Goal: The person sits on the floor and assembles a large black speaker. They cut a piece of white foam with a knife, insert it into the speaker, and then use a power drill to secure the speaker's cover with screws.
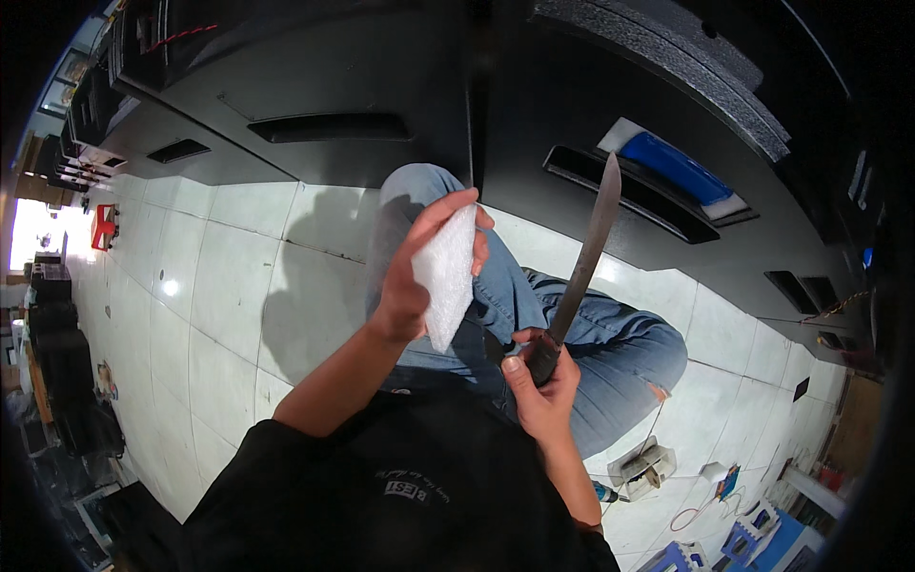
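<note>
A white block of foam [446,275], rough on its surface, is in my left hand [404,294]; the fingers curl around its far end and the thumb lies along its near side. My right hand [547,393] is closed on the dark handle of a long knife [587,250]. Its blade points up and away from me, toward the black cabinet [343,81], and stays apart from the foam. Below both hands are my crossed legs in blue jeans [610,353].
Black cabinets with recessed slots [329,128] stand in front. A blue piece with white ends [675,168] sits at one slot. On the tiled floor [229,276], a grey tray [642,467] and a drill [606,492] lie right. A red stool [103,227] stands far left.
</note>
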`<action>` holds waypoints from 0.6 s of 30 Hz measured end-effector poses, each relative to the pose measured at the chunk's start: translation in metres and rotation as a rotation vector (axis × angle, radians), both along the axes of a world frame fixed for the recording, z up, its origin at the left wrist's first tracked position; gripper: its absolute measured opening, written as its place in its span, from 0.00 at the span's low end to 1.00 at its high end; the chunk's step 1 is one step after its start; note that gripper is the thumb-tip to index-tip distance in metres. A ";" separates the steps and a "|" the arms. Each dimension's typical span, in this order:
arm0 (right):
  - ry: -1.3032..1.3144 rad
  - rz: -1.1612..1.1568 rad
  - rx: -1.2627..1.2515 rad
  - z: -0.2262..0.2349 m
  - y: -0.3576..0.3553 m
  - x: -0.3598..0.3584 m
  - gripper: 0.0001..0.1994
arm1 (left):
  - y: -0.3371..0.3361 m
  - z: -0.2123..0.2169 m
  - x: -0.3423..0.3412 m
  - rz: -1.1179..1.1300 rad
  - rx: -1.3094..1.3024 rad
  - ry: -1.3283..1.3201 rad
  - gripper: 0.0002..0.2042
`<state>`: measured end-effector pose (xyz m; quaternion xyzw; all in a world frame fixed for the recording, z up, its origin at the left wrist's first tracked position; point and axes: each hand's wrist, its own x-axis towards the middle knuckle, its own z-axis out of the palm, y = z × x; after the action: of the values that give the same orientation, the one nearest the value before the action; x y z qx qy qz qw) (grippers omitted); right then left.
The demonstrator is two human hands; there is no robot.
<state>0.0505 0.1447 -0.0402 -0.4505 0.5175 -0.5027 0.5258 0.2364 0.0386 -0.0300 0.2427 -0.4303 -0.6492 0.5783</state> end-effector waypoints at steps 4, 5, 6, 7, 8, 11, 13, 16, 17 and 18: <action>-0.131 0.047 -0.014 0.002 -0.005 0.009 0.20 | 0.007 0.002 -0.004 -0.010 -0.038 -0.154 0.65; -0.134 0.064 0.001 0.003 -0.005 0.011 0.20 | 0.007 0.000 -0.008 -0.011 -0.101 -0.131 0.65; -0.137 0.080 0.017 0.004 -0.005 0.012 0.21 | 0.006 -0.006 -0.011 -0.010 -0.140 -0.129 0.65; -0.096 0.086 -0.027 0.006 -0.008 0.014 0.23 | 0.005 -0.011 -0.013 -0.007 -0.179 -0.132 0.65; -0.068 0.072 -0.048 0.005 -0.009 0.017 0.23 | 0.005 -0.015 -0.015 -0.004 -0.218 -0.134 0.65; -0.027 0.026 -0.058 -0.004 -0.010 0.021 0.23 | 0.006 -0.014 -0.025 -0.022 -0.241 -0.089 0.59; -0.051 -0.006 -0.026 -0.009 -0.007 0.021 0.21 | 0.008 -0.008 -0.024 -0.062 -0.075 -0.061 0.60; -0.030 -0.040 -0.017 -0.007 -0.006 0.016 0.17 | 0.008 -0.011 -0.027 -0.120 0.034 0.088 0.51; -0.013 -0.049 -0.020 -0.005 -0.006 0.014 0.16 | 0.007 -0.012 -0.028 -0.138 0.047 0.156 0.46; 0.002 -0.077 -0.043 -0.004 -0.006 0.013 0.15 | 0.009 -0.010 -0.030 -0.091 0.100 0.119 0.45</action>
<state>0.0631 0.1386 -0.0439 -0.4420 0.5240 -0.5331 0.4958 0.2065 0.0480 -0.0403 0.2124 -0.3728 -0.7089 0.5598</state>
